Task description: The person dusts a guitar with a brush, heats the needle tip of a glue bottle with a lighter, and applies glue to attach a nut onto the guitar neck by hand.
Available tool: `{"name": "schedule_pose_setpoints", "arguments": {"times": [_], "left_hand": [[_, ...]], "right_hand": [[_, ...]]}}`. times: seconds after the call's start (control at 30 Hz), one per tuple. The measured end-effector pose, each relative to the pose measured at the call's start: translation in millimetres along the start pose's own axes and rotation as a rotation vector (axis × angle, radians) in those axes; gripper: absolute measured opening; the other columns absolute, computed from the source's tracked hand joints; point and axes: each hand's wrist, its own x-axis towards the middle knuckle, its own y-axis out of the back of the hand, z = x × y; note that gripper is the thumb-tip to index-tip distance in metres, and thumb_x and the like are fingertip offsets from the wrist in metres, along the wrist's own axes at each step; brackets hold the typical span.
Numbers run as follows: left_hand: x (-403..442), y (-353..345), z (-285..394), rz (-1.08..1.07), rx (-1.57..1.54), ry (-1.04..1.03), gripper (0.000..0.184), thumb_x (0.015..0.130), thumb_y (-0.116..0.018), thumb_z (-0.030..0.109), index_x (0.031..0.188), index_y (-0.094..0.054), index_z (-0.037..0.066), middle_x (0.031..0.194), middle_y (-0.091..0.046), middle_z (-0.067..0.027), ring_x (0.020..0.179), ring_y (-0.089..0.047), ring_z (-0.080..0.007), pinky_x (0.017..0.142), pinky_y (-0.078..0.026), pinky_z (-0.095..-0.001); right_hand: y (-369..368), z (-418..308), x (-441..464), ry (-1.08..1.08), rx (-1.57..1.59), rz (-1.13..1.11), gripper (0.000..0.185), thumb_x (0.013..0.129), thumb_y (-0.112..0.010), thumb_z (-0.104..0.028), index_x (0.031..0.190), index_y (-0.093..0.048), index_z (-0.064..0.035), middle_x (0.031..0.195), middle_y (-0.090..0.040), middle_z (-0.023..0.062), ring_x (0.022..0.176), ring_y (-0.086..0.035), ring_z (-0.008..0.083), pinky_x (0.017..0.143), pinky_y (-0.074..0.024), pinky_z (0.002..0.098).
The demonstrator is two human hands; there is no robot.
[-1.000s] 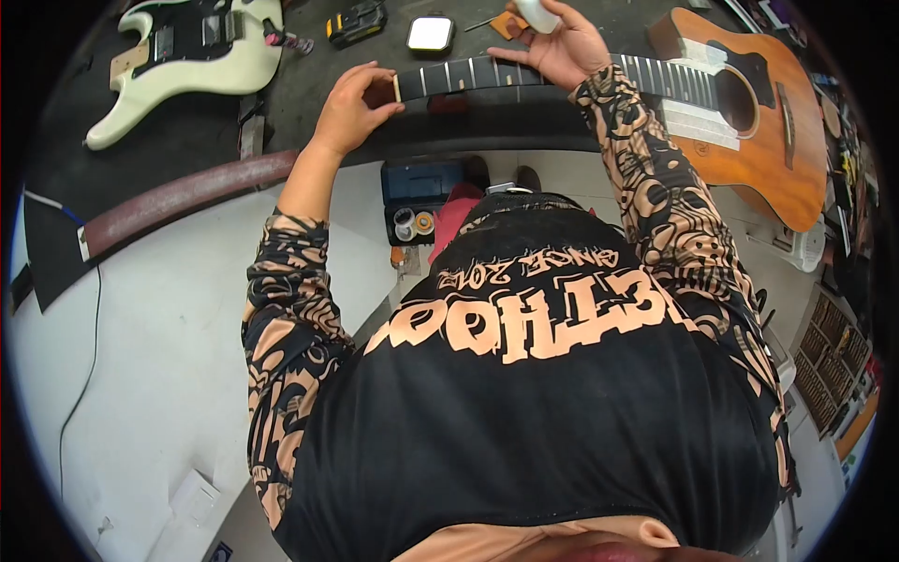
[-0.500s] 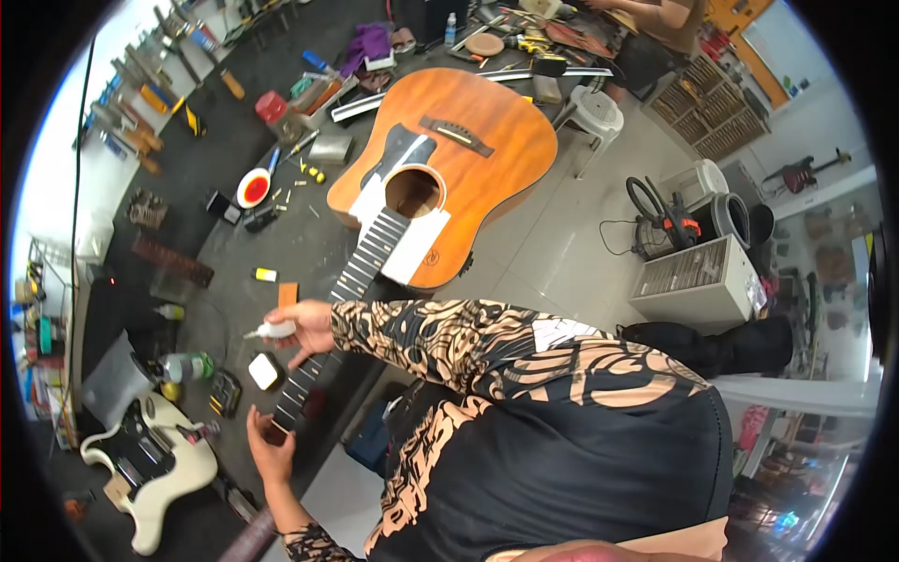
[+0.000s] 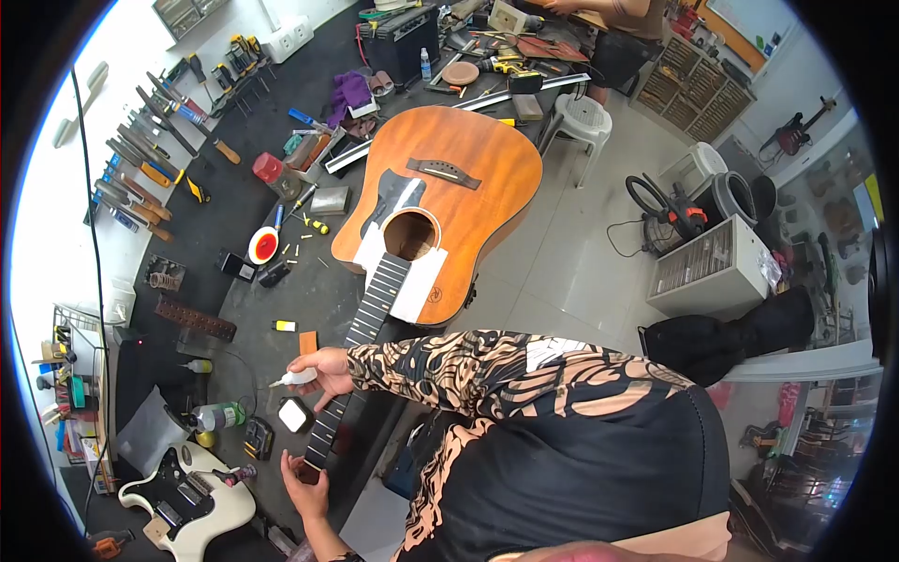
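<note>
An acoustic guitar (image 3: pixel 506 169) with an orange-brown top lies face up, its dark fretted neck (image 3: pixel 370 309) pointing toward me. White sheets (image 3: pixel 419 286) cover the top on both sides of the fretboard near the soundhole. My right hand (image 3: pixel 330 367) is closed around a small white bottle (image 3: pixel 298 377) with a narrow nozzle pointing left, above the neck. At the neck's far end from the body, my left hand (image 3: pixel 307 489) cups the neck, thumb on one side and fingers on the other. A white square-topped object (image 3: pixel 294 414) sits beside the neck.
A cream electric guitar body (image 3: pixel 211 510) lies at the lower left. On the bench are a red-filled dish (image 3: pixel 265 245), a yellow-labelled bottle (image 3: pixel 284 326) and an orange block (image 3: pixel 308 343). Tools hang along the left wall. Another person (image 3: pixel 627 37) stands beyond a white stool (image 3: pixel 581 122).
The view has shifted, so the guitar and bench sit lower in the picture. Both hands keep about the same places along the neck, the right still holding the bottle.
</note>
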Motion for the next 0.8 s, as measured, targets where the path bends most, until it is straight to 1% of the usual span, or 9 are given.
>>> {"name": "schedule_pose_setpoints", "arguments": {"times": [0.1, 0.27, 0.37, 0.63, 0.73, 0.8], "left_hand": [[1.9, -1.6, 4.6, -0.005, 0.031, -0.019, 0.091, 0.061, -0.075, -0.006, 0.142, -0.036, 0.006, 0.111, -0.057, -0.0118, 0.107, -0.055, -0.0267, 0.102, -0.04, -0.038], [3.5, -2.5, 0.8, -0.031, -0.02, 0.03, 0.092, 0.06, -0.076, -0.006, 0.142, -0.036, 0.007, 0.111, -0.057, -0.0114, 0.107, -0.056, -0.0262, 0.1, -0.041, -0.0373], [3.5, -0.2, 0.8, -0.033, 0.009, 0.008, 0.092, 0.06, -0.077, -0.005, 0.142, -0.036, 0.007, 0.11, -0.058, -0.0116, 0.108, -0.056, -0.0268, 0.1, -0.041, -0.0374], [5.3, 2.4, 0.2, -0.051, 0.035, 0.012, 0.093, 0.06, -0.079, -0.002, 0.142, -0.037, 0.008, 0.109, -0.059, -0.0124, 0.111, -0.055, -0.0289, 0.102, -0.041, -0.0385], [5.0, 2.7, -1.1, -0.05, 0.063, 0.001, 0.093, 0.06, -0.079, -0.001, 0.142, -0.037, 0.008, 0.109, -0.059, -0.0124, 0.111, -0.055, -0.0298, 0.102, -0.041, -0.0385], [5.3, 2.4, -3.3, -0.044, 0.101, -0.019, 0.093, 0.06, -0.079, -0.001, 0.142, -0.037, 0.008, 0.109, -0.059, -0.0125, 0.111, -0.055, -0.0303, 0.101, -0.041, -0.0385]], "right_hand": [[0.6, 0.8, 0.9, -0.005, -0.005, 0.006, 0.025, 0.09, -0.064, -0.031, 0.112, -0.058, -0.021, 0.11, -0.063, -0.0016, 0.093, -0.058, 0.0143, 0.103, -0.0261, 0.0711], [3.4, 1.1, 2.7, -0.02, -0.015, 0.009, 0.026, 0.09, -0.064, -0.031, 0.113, -0.058, -0.021, 0.109, -0.063, -0.0019, 0.093, -0.058, 0.0141, 0.104, -0.0242, 0.071], [2.0, 1.3, 2.2, -0.019, -0.008, 0.022, 0.026, 0.09, -0.064, -0.031, 0.113, -0.058, -0.0209, 0.11, -0.063, -0.0019, 0.094, -0.057, 0.0141, 0.105, -0.0221, 0.0713], [1.8, 0.8, 1.5, -0.026, -0.01, 0.019, 0.025, 0.09, -0.064, -0.031, 0.112, -0.059, -0.0205, 0.109, -0.063, -0.0014, 0.093, -0.057, 0.0137, 0.105, -0.0225, 0.0699], [0.4, 1.1, 0.5, -0.026, -0.01, 0.015, 0.025, 0.09, -0.063, -0.031, 0.112, -0.06, -0.0194, 0.109, -0.063, -0.0015, 0.092, -0.057, 0.0134, 0.106, -0.0223, 0.0699], [-3.4, 1.2, -2.8, -0.022, -0.019, 0.034, 0.032, 0.091, -0.059, -0.035, 0.113, -0.064, -0.0127, 0.102, -0.065, -0.0041, 0.09, -0.056, 0.011, 0.109, -0.0186, 0.0667]]}}
